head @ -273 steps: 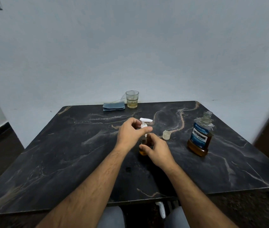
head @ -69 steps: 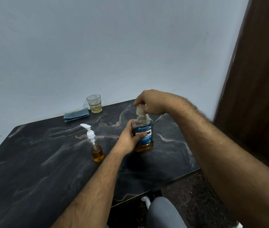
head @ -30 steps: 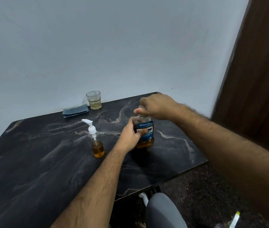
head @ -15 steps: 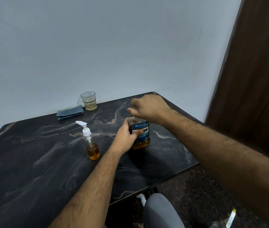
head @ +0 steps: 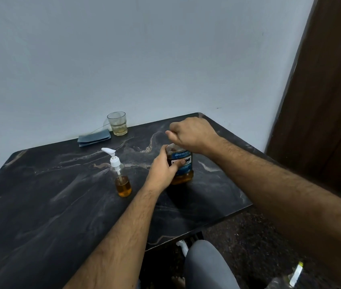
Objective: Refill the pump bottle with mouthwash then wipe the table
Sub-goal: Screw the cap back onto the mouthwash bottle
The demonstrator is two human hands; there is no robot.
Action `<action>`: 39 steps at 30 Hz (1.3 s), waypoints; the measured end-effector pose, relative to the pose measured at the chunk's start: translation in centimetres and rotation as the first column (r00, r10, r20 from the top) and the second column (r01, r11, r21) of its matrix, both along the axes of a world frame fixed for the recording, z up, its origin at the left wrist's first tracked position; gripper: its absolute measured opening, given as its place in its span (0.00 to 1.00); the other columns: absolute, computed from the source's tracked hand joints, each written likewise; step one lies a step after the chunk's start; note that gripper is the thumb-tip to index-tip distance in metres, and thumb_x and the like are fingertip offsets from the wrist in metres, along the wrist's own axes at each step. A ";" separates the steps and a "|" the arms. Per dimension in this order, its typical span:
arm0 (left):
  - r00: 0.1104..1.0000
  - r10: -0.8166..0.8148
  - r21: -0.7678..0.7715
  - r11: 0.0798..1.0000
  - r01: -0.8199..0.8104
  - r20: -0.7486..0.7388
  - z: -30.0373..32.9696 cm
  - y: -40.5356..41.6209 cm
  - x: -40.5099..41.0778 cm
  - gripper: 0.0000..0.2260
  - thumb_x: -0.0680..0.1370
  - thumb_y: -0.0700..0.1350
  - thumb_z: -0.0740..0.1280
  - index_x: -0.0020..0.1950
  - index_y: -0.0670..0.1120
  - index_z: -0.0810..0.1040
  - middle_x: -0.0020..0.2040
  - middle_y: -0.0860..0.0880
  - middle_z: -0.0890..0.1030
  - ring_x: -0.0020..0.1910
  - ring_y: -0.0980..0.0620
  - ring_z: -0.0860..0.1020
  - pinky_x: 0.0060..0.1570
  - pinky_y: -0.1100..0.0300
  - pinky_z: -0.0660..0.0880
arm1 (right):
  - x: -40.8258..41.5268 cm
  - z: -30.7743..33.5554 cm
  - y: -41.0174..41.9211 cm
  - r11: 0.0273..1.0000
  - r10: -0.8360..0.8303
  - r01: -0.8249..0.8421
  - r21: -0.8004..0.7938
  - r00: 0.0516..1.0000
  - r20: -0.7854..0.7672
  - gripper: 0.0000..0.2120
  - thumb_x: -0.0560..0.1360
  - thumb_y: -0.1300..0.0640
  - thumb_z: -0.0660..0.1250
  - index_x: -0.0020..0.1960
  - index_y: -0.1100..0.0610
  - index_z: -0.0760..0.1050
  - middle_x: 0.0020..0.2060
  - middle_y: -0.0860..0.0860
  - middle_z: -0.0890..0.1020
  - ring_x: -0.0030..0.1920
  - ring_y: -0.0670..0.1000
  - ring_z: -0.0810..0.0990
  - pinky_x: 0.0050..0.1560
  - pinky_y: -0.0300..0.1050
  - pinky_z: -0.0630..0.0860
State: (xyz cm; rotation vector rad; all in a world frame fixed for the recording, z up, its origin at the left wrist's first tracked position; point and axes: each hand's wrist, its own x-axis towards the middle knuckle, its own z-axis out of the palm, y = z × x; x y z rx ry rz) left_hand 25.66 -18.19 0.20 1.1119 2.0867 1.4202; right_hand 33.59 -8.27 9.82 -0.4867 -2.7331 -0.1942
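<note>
Head view: left hand point(head: 163, 170) grips the mouthwash bottle point(head: 183, 167) upright on the desk point(head: 50, 205); right hand point(head: 192, 133) is closed over its top.

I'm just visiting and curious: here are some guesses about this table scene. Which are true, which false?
1. The left hand grips the blue-labelled mouthwash bottle around its side. True.
2. The right hand rests flat on the dark marble table. False: it is closed over the top of the mouthwash bottle.
3. The small clear pump bottle with the white pump stands upright, amber liquid in its lower part. True.
4. The clear drinking glass lies on its side. False: it stands upright near the wall.
5. The folded blue-grey cloth is under the pump bottle. False: it lies beside the glass, apart from it.
</note>
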 end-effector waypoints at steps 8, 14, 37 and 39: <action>0.994 0.095 0.025 0.995 -0.094 -0.044 -0.2 0.0 0.8 0.23 0.75 0.50 0.72 0.68 0.51 0.69 0.66 0.51 0.78 0.67 0.50 0.74 0.65 0.49 0.70 | -0.3 -1.0 -0.9 0.993 -0.113 0.115 0.004 0.985 -0.134 0.21 0.82 0.45 0.50 0.51 0.54 0.78 0.36 0.49 0.74 0.44 0.53 0.78 0.43 0.48 0.70; 1.000 0.003 -0.006 1.000 -0.003 0.002 0.4 -0.4 0.5 0.21 0.76 0.49 0.71 0.66 0.54 0.67 0.68 0.51 0.76 0.69 0.50 0.73 0.68 0.48 0.69 | -0.4 -1.5 -0.7 0.991 -0.132 0.125 -0.053 0.978 -0.159 0.22 0.82 0.41 0.50 0.50 0.53 0.77 0.36 0.48 0.74 0.42 0.51 0.78 0.40 0.47 0.69; 0.981 0.149 0.136 0.977 -0.165 0.124 -1.9 -1.0 1.8 0.16 0.80 0.38 0.63 0.67 0.48 0.78 0.57 0.54 0.83 0.56 0.59 0.80 0.59 0.53 0.79 | 4.0 -12.4 1.8 0.476 -0.283 -0.228 -0.850 0.875 -0.393 0.18 0.69 0.65 0.76 0.56 0.53 0.79 0.50 0.50 0.86 0.50 0.46 0.84 0.59 0.49 0.79; 0.983 0.059 0.138 0.987 -0.084 0.175 -1.1 0.2 2.5 0.18 0.81 0.34 0.60 0.67 0.47 0.77 0.58 0.53 0.82 0.54 0.62 0.80 0.54 0.63 0.79 | 4.7 -12.4 2.5 0.512 -0.346 -0.185 -0.839 0.849 -0.398 0.17 0.69 0.63 0.77 0.53 0.50 0.79 0.47 0.48 0.86 0.48 0.45 0.84 0.57 0.48 0.80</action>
